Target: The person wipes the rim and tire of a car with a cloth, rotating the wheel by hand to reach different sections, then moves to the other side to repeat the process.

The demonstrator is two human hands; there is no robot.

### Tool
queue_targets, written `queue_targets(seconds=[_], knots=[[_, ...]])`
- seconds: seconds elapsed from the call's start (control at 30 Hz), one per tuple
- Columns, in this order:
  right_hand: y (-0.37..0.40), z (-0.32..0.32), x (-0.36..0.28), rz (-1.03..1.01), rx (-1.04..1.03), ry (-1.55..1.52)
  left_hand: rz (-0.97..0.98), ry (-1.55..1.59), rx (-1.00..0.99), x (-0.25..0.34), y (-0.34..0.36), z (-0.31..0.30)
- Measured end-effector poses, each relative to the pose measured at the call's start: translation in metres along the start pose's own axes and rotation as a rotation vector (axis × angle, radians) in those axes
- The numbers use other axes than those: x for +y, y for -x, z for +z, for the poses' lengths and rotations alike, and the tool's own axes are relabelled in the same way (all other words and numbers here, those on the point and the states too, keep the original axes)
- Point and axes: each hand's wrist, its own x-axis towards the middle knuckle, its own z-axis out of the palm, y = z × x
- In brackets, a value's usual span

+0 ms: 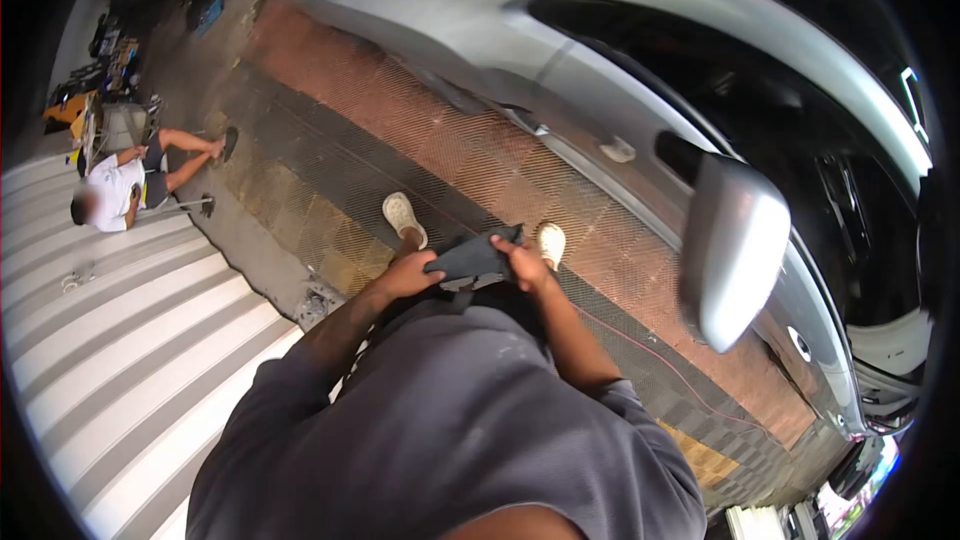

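A dark grey cloth point(470, 258) is stretched between my two hands, just in front of my waist. My left hand point(405, 275) grips its left end, with the thumb lying over the edge. At the other end my right hand point(524, 262) pinches the cloth near its upper corner. The fingers behind the cloth are partly hidden. Beneath it show my feet in cream clogs point(398, 212), set apart on the floor.
A silver car point(450, 15) stands along the right, its side mirror point(740, 250) jutting toward me. A thin red hose point(650, 360) crosses the tiled mat floor point(340, 90). Corrugated metal wall point(130, 340) runs along the left, where a person point(125, 185) sits.
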Motion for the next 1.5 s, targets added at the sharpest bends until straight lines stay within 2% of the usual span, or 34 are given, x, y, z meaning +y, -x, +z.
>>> queue_targets(seconds=[0.1, 0.17, 0.23, 0.3, 0.37, 0.4, 0.43, 0.5, 0.57, 0.63, 0.7, 0.73, 0.8, 0.83, 0.9, 0.93, 0.97, 1.03, 1.1, 1.17, 1.23, 1.3, 1.37, 1.43, 1.5], knots=[[-0.011, 0.029, -0.009, -0.035, 0.019, 0.099, 0.096, -0.041, 0.028, -0.034, -0.013, -0.03], [-0.017, 0.056, -0.012, -0.065, 0.082, 0.248, 0.122, 0.004, 0.186, -0.064, -0.025, -0.057], [-0.013, 0.111, -0.021, -0.23, 0.028, 0.148, 0.144, 0.044, 0.237, -0.11, -0.036, -0.083], [-0.012, 0.163, -0.035, -0.176, 0.065, 0.408, 0.158, 0.086, 0.263, -0.153, -0.041, -0.113], [-0.027, 0.23, -0.029, -0.199, -0.032, 0.215, 0.206, 0.039, 0.806, -0.181, -0.025, -0.131], [-0.053, 0.234, -0.004, -0.211, 0.041, 0.55, 0.079, -0.013, 0.951, -0.202, -0.029, -0.131], [-0.044, 0.286, -0.018, -0.257, -0.024, 0.426, 0.085, 0.001, 0.956, -0.22, -0.038, -0.14], [-0.035, 0.353, -0.051, -0.148, -0.132, 0.693, -0.172, 0.157, 0.166, -0.256, -0.042, -0.144], [-0.063, 0.364, -0.017, -0.247, -0.241, 0.888, -0.174, 0.548, -0.018, -0.272, -0.047, -0.138], [-0.051, 0.408, -0.053, -0.172, -0.418, 0.95, -0.089, 0.902, -0.097, -0.263, -0.058, -0.146], [-0.048, 0.426, -0.068, -0.225, -0.534, 1.028, -0.042, 1.093, -0.112, -0.253, -0.062, -0.163], [-0.049, 0.427, -0.068, -0.207, -0.56, 1.043, -0.02, 1.139, -0.091, -0.25, -0.065, -0.172], [-0.057, 0.425, -0.075, -0.338, -0.615, 1.028, 0.015, 1.177, -0.015, -0.243, -0.072, -0.188], [-0.063, 0.424, -0.082, -0.332, -0.641, 1.042, 0.03, 1.186, 0.032, -0.241, -0.078, -0.195], [-0.072, 0.421, -0.1, -0.341, -0.644, 0.879, 0.061, 1.187, 0.122, -0.241, -0.091, -0.211], [-0.079, 0.419, -0.116, -0.439, -0.596, 0.919, 0.081, 1.18, 0.164, -0.241, -0.1, -0.217], [-0.09, 0.408, -0.125, -0.434, -0.599, 0.923, 0.098, 1.168, 0.209, -0.241, -0.11, -0.224], [-0.114, 0.377, -0.142, -0.409, -0.239, 0.867, 0.139, 1.139, 0.297, -0.244, -0.137, -0.234], [-0.159, 0.317, -0.142, -0.475, 0.01, 0.88, 0.184, 1.098, 0.392, -0.25, -0.167, -0.242], [-0.204, 0.258, -0.145, -0.684, 0.25, 1.232, 0.226, 1.063, 0.478, -0.256, -0.194, -0.241], [-0.241, 0.222, -0.149, -1.031, 0.36, 1.516, 0.289, 1.001, 0.581, -0.259, -0.227, -0.233], [-0.271, 0.199, -0.151, -1.039, 0.363, 1.609, 0.372, 0.914, 0.711, -0.258, -0.268, -0.222], [-0.311, 0.182, -0.149, -1.147, 0.25, 1.707, 0.483, 0.777, 0.886, -0.25, -0.323, -0.212], [-0.352, 0.145, -0.133, -1.125, 0.21, 1.737, 0.561, 0.628, 1.057, -0.242, -0.383, -0.2], [-0.376, 0.117, -0.117, -1.145, 0.414, 2.024, 0.616, 0.476, 1.218, -0.231, -0.444, -0.188]])
